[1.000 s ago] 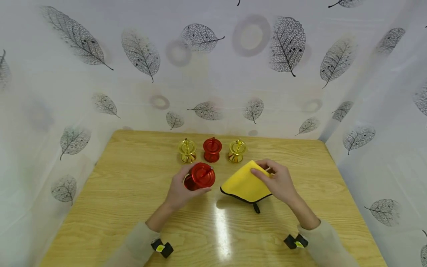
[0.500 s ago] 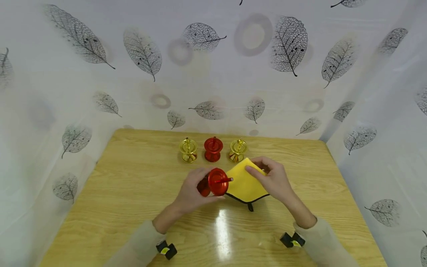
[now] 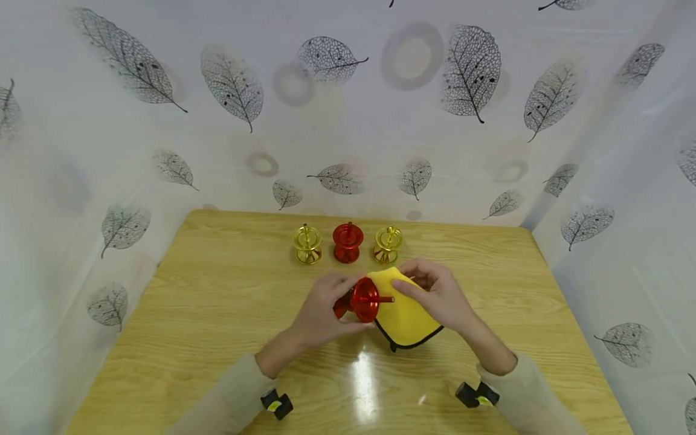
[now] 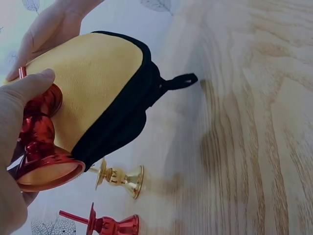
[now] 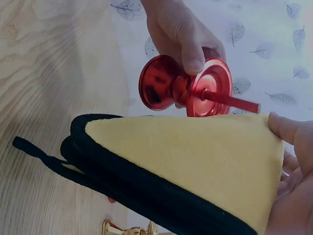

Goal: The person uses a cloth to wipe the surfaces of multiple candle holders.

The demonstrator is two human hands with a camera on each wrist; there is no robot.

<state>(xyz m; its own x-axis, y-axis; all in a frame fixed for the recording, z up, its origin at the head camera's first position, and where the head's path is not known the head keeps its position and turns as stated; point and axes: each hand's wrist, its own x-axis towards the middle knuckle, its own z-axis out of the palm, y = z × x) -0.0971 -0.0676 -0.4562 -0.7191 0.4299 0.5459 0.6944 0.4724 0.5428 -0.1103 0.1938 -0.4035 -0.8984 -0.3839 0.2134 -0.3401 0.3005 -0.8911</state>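
Observation:
My left hand (image 3: 322, 311) grips a shiny red candle holder (image 3: 364, 308) around its waist, tilted so its dish and thin central tube point right. The flared foot of this holder (image 4: 51, 169) faces the left wrist camera. A folded yellow cloth (image 3: 405, 317) with black edging and a hanging loop is pinched near its top by my right hand (image 3: 437, 296), thumb on the near face. Holder and cloth overlap in the head view, the tube lying in front of the yellow. Seen from the right wrist, the red dish (image 5: 215, 85) sits just beyond the cloth's upper edge.
Behind the hands, a row stands upright on the wooden table (image 3: 217, 302): a gold holder (image 3: 307, 244), a red one (image 3: 347, 243) and another gold one (image 3: 388, 244). A pale leaf-printed curtain (image 3: 348, 121) hangs along the table's back and sides.
The left hand has moved right with the red candle holder, tipping its dish further over toward the cloth. My right hand has shifted slightly left, bringing the cloth up against the holder in view.

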